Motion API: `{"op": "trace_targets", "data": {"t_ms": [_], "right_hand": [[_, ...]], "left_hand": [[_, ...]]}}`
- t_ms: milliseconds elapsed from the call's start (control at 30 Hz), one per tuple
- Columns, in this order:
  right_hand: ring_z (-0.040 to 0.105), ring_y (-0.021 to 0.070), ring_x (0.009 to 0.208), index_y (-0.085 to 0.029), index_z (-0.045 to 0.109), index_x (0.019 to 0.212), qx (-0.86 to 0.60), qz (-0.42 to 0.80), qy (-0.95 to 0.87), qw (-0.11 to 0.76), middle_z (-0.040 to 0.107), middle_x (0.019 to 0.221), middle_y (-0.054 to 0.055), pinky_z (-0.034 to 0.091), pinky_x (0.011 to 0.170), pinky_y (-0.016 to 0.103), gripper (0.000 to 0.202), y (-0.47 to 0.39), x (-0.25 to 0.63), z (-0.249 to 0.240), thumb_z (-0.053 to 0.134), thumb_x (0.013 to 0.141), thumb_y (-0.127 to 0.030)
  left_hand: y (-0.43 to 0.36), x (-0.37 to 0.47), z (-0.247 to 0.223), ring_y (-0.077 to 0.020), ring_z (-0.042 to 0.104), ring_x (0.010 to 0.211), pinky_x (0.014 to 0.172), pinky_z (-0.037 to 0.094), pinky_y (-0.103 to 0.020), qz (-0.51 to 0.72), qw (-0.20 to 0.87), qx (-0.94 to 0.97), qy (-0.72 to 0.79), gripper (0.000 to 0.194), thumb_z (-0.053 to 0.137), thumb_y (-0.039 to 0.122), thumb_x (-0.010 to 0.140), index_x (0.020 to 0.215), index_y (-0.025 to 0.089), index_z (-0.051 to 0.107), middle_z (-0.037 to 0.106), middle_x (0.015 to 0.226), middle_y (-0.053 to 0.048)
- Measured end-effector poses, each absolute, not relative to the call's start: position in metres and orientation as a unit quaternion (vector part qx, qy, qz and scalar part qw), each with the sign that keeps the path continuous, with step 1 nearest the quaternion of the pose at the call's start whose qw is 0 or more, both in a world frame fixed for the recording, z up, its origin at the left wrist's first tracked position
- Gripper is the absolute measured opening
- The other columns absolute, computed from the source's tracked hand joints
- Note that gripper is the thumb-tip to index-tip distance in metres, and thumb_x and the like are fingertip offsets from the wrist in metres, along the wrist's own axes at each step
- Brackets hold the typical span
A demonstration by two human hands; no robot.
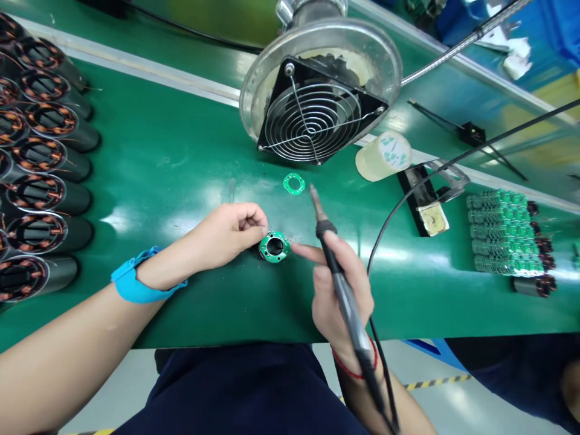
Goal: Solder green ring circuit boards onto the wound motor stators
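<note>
A ring-shaped green circuit board sits on top of a small round part [274, 247] standing on the green table [199, 181]. My left hand [231, 234], a blue band on its wrist, has curled fingers, with thumb and index pinched at the board's left edge; what they hold is too small to name. My right hand [342, 296] grips a soldering iron [345, 296], its tip pointing up and away. The right index finger reaches to the board's right edge. Behind the part lies a loose green ring board [294, 183].
Wound motor stators [49, 232] fill the left side. A fan with a wire grille [312, 124] hangs at the back. A tape roll [383, 156] and a black holder with a sponge [432, 219] stand right of it. Stacked green boards [505, 232] are farther right; the iron's cable arcs across.
</note>
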State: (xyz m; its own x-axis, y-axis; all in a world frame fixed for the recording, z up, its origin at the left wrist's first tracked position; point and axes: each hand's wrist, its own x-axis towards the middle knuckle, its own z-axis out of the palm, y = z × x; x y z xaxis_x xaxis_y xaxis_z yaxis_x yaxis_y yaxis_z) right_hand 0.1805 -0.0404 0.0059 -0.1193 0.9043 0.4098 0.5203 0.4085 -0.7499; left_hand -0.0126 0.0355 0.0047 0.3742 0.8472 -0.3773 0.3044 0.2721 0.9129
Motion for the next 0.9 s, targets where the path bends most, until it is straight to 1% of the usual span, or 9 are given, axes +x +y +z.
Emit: {"op": "trace_targets", "data": {"t_ms": [133, 233, 333, 400, 500, 567, 633, 733, 900], "right_hand": [[0.062, 0.0259, 0.120, -0.027, 0.044, 0.140, -0.481, 0.248, -0.787, 0.296, 0.063, 0.133, 0.009, 0.054, 0.097, 0.047, 0.051, -0.028, 0.170, 0.010, 0.053, 0.092, -0.012], [0.060, 0.0254, 0.119, -0.026, 0.040, 0.141, -0.455, 0.269, -0.810, 0.254, 0.059, 0.138, 0.010, 0.052, 0.097, 0.047, 0.054, -0.022, 0.169, 0.008, 0.050, 0.091, -0.010], [0.063, 0.0245, 0.107, -0.026, 0.042, 0.139, -0.466, 0.262, -0.802, 0.266, 0.064, 0.128, 0.010, 0.053, 0.091, 0.044, 0.049, -0.020, 0.169, 0.002, 0.051, 0.092, -0.012], [0.063, 0.0247, 0.098, -0.025, 0.044, 0.138, -0.476, 0.239, -0.800, 0.277, 0.066, 0.119, 0.010, 0.054, 0.084, 0.042, 0.047, -0.019, 0.170, -0.002, 0.054, 0.093, -0.017], [0.063, 0.0245, 0.087, -0.024, 0.045, 0.137, -0.480, 0.190, -0.805, 0.293, 0.068, 0.108, 0.010, 0.054, 0.075, 0.040, 0.046, -0.017, 0.169, -0.008, 0.057, 0.093, -0.025], [0.064, 0.0261, 0.090, -0.023, 0.043, 0.138, -0.472, 0.162, -0.812, 0.303, 0.068, 0.112, 0.012, 0.054, 0.076, 0.042, 0.048, -0.017, 0.168, -0.009, 0.059, 0.093, -0.027], [0.063, 0.0290, 0.104, -0.023, 0.039, 0.141, -0.450, 0.147, -0.823, 0.315, 0.066, 0.123, 0.014, 0.053, 0.082, 0.045, 0.052, -0.018, 0.167, -0.008, 0.059, 0.093, -0.027], [0.059, 0.0289, 0.118, -0.026, 0.037, 0.142, -0.405, 0.125, -0.842, 0.332, 0.067, 0.127, 0.012, 0.049, 0.092, 0.048, 0.054, -0.020, 0.166, -0.004, 0.056, 0.092, -0.020], [0.066, 0.0245, 0.104, -0.025, 0.049, 0.130, -0.437, 0.112, -0.830, 0.329, 0.076, 0.106, 0.006, 0.048, 0.089, 0.042, 0.042, -0.022, 0.165, -0.001, 0.054, 0.091, -0.013]], "left_hand": [[0.034, -0.015, -0.001, -0.0090, 0.045, 0.054, 0.050, 0.036, -0.022, 0.228, 0.599, 0.582, 0.500, 0.010, 0.054, 0.026, 0.078, 0.073, 0.017, 0.057, 0.052, 0.060, 0.004], [0.029, -0.023, -0.003, -0.0111, 0.051, 0.062, 0.056, 0.041, -0.024, 0.230, 0.581, 0.607, 0.490, 0.007, 0.053, 0.022, 0.078, 0.084, 0.018, 0.056, 0.056, 0.070, 0.003], [0.024, -0.032, -0.001, -0.0118, 0.055, 0.069, 0.061, 0.045, -0.025, 0.194, 0.565, 0.658, 0.458, 0.020, 0.055, 0.017, 0.077, 0.096, 0.020, 0.054, 0.058, 0.081, 0.002], [0.022, -0.034, 0.003, -0.0119, 0.054, 0.067, 0.060, 0.045, -0.025, 0.167, 0.563, 0.678, 0.442, 0.015, 0.056, 0.020, 0.080, 0.095, 0.021, 0.054, 0.058, 0.078, 0.003], [0.022, -0.030, 0.005, -0.0121, 0.053, 0.064, 0.059, 0.042, -0.025, 0.190, 0.560, 0.668, 0.451, 0.006, 0.052, 0.025, 0.085, 0.087, 0.021, 0.056, 0.057, 0.072, 0.004], [0.023, -0.025, 0.005, -0.0121, 0.052, 0.063, 0.058, 0.041, -0.024, 0.217, 0.563, 0.649, 0.463, 0.008, 0.053, 0.027, 0.085, 0.083, 0.020, 0.057, 0.057, 0.069, 0.004], [0.024, -0.020, 0.003, -0.0121, 0.052, 0.062, 0.056, 0.040, -0.024, 0.232, 0.573, 0.630, 0.470, 0.011, 0.055, 0.029, 0.084, 0.080, 0.020, 0.057, 0.057, 0.067, 0.003], [0.024, -0.016, 0.001, -0.0120, 0.052, 0.062, 0.057, 0.041, -0.024, 0.243, 0.594, 0.603, 0.474, 0.013, 0.056, 0.031, 0.082, 0.078, 0.019, 0.058, 0.058, 0.068, 0.003], [0.026, -0.015, 0.005, -0.0108, 0.048, 0.059, 0.056, 0.040, -0.023, 0.253, 0.631, 0.547, 0.489, 0.014, 0.058, 0.031, 0.075, 0.073, 0.017, 0.058, 0.054, 0.062, 0.003]]}}
